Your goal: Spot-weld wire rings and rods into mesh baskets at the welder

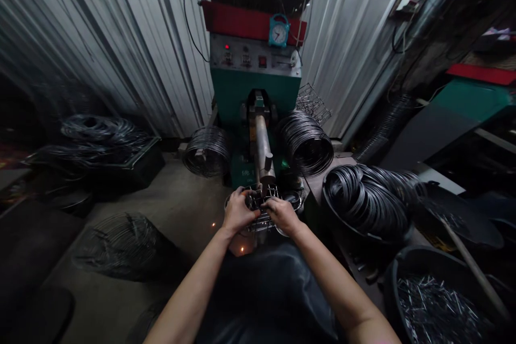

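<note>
A small wire rack [264, 221] of crossed metal rods sits below the tip of the spot welder [253, 80], a green machine with a thick metal arm [263, 142] reaching toward me. My left hand [238, 210] grips the rack's left side, fingers curled round it. On the right side my right hand [282, 214] is closed, thumb and fingers pinched near the electrode; what lies between those fingertips is too small to make out. Two orange sparks glow below and left of my left hand. A dark apron [274, 295] covers my lap.
Wire ring bundles [206, 150] hang left of the machine, and more rings [306, 142] hang right. A tub of wire rings [366, 201] stands at right, before a bucket of short metal rods [439, 306]. At left are a wire-filled crate [137, 164] and a wire bundle [121, 244].
</note>
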A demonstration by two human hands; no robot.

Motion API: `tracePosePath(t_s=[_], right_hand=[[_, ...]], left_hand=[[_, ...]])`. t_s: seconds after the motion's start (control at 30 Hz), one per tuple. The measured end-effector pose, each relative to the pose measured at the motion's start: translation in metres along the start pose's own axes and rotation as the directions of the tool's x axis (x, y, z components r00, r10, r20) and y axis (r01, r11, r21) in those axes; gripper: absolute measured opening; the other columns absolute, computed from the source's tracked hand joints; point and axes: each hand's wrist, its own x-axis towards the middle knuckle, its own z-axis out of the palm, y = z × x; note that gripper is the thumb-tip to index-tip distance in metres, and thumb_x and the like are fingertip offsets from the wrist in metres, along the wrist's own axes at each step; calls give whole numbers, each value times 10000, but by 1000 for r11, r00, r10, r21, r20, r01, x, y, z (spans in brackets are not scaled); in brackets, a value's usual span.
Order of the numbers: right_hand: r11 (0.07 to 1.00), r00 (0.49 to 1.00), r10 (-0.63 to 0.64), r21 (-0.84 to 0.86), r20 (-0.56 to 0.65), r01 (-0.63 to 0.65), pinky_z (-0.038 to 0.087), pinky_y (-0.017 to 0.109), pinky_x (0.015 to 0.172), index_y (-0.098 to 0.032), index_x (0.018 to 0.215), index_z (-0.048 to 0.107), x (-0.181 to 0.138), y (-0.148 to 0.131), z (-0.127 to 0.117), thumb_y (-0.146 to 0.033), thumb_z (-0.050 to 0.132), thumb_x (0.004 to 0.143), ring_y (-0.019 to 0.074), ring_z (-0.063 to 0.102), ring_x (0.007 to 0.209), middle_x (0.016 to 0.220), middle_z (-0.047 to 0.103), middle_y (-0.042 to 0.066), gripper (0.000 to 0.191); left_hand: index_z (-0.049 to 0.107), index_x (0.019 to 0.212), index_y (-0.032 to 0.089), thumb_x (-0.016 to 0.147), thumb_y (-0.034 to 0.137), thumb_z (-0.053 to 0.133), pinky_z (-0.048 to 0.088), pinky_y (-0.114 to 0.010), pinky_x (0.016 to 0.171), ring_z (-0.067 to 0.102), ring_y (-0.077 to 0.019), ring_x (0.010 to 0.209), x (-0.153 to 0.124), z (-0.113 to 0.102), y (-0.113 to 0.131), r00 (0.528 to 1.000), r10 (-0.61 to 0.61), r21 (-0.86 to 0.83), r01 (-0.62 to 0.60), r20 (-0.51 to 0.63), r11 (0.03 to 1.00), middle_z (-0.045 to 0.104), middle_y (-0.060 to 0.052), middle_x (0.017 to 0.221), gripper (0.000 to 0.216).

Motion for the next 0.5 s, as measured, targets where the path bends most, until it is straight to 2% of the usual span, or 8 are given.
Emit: tracePosePath(t_s=[0.1,0.2,0.3,0.5], right_hand=[[1000,1000,15,20,-27,-14,493,259,792,-205,965,655,2,0,1,-168,530,864,167,642,908,1004,670,59,164],[991,983,7,131,-184,17,480,287,878,-233,1120,600,-12,0,6,-174,543,850,171,607,1013,1110,629,65,283],[967,947,26,250,-321,58,487,306,888,-232,1150,580,-32,1,13,-177,533,845,174,609,1000,1078,630,72,313],[956,949,66,291,-309,29,521,321,825,-224,1040,623,-65,11,23,-174,492,852,181,634,914,969,655,68,235]], left_hand=[[631,975,228,554,284,704,445,-402,934,506,-282,1139,6,0,-1,1000,-25,-5,25,12,1000,536,-78,1195,430],[633,992,238,549,276,711,439,-400,942,495,-279,1153,9,0,-1,1000,-28,5,28,5,1000,510,-78,1237,451],[640,1006,231,543,263,709,442,-397,943,492,-286,1157,16,-1,-3,1000,-29,22,29,0,999,509,-85,1236,469],[633,1026,200,557,273,703,438,-381,947,514,-276,1125,30,0,-5,997,-74,25,74,11,997,532,-91,1206,480]])
